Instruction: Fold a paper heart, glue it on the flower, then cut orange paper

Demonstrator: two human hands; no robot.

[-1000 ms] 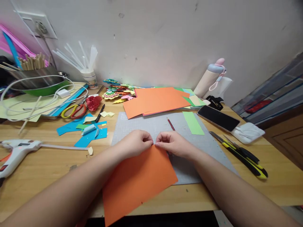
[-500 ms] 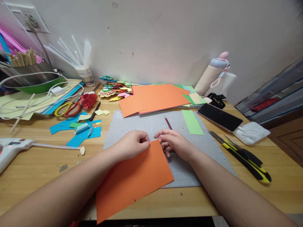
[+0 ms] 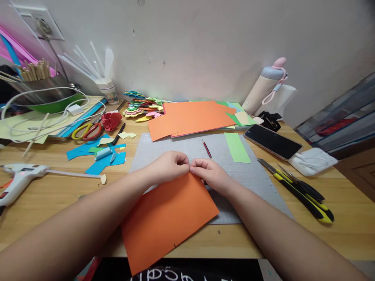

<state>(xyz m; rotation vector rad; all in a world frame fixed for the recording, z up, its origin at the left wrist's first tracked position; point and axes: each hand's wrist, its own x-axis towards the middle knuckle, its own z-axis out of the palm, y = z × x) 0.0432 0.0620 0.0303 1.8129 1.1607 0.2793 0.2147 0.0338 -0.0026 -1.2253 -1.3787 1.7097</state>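
An orange sheet of paper (image 3: 170, 218) slants over the front of the grey cutting mat (image 3: 234, 187), its lower corner hanging past the table edge. My left hand (image 3: 171, 166) pinches the sheet at its top corner. Right beside it, my right hand (image 3: 212, 175) is closed too, thumb and forefinger pressed on the same corner, fingertips nearly touching the left ones. A small dark mark shows on the sheet's lower edge. Just beyond my hands lie a pencil (image 3: 206, 149) and a light green paper strip (image 3: 236, 147) on the mat.
Orange sheets (image 3: 196, 119) lie behind the mat. On the right are a yellow-black utility knife (image 3: 304, 195), a phone (image 3: 272, 141) and a leaning bottle (image 3: 262, 89). To the left are a glue gun (image 3: 25, 175), blue paper scraps (image 3: 102, 158), scissors (image 3: 86, 130) and a crumpled red paper (image 3: 111, 121).
My right hand has moved left from beside the sheet and closed on its top corner, next to my left hand. The view has shifted slightly.
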